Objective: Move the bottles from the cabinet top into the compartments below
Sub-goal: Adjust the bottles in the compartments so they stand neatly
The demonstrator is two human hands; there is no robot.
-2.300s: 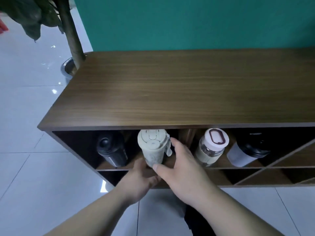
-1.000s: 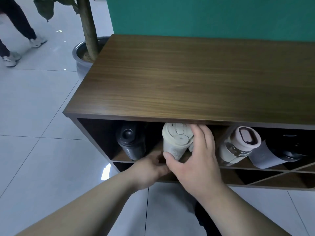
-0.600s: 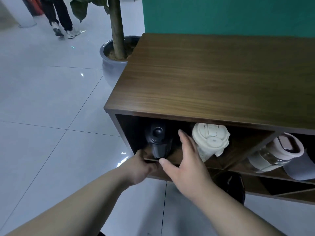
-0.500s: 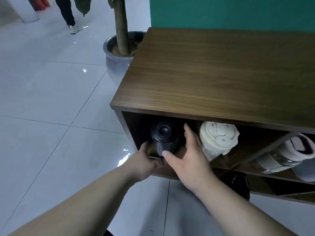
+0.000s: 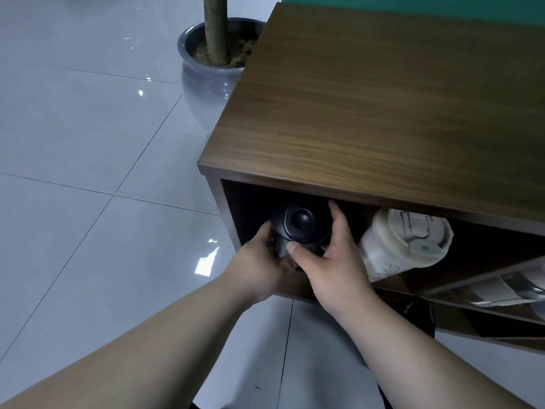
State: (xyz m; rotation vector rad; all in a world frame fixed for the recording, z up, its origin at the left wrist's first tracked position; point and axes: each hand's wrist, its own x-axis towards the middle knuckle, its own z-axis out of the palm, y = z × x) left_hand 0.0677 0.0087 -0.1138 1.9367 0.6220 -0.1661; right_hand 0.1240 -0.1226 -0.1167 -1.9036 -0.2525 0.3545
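A black bottle (image 5: 298, 221) lies on its side in the leftmost compartment of the wooden cabinet (image 5: 383, 113), lid facing me. My left hand (image 5: 259, 264) grips it from the left and below. My right hand (image 5: 330, 261) wraps it from the right, thumb across the front. A cream bottle (image 5: 404, 243) lies tilted in the same compartment just right of my right hand. Further right a clear bottle with a pale lid (image 5: 501, 287) shows partly at the frame edge. The cabinet top carries no bottles in view.
A grey plant pot (image 5: 206, 81) with a trunk stands on the floor against the cabinet's left end. Glossy pale floor tiles (image 5: 88, 172) spread to the left. Slanted dividers (image 5: 472, 278) split the lower compartments. A dark shoe (image 5: 418, 314) shows under the cabinet front.
Both hands left the cream bottle and moved left to the black bottle, closing on it. My view swung left and closer to the cabinet's left end.
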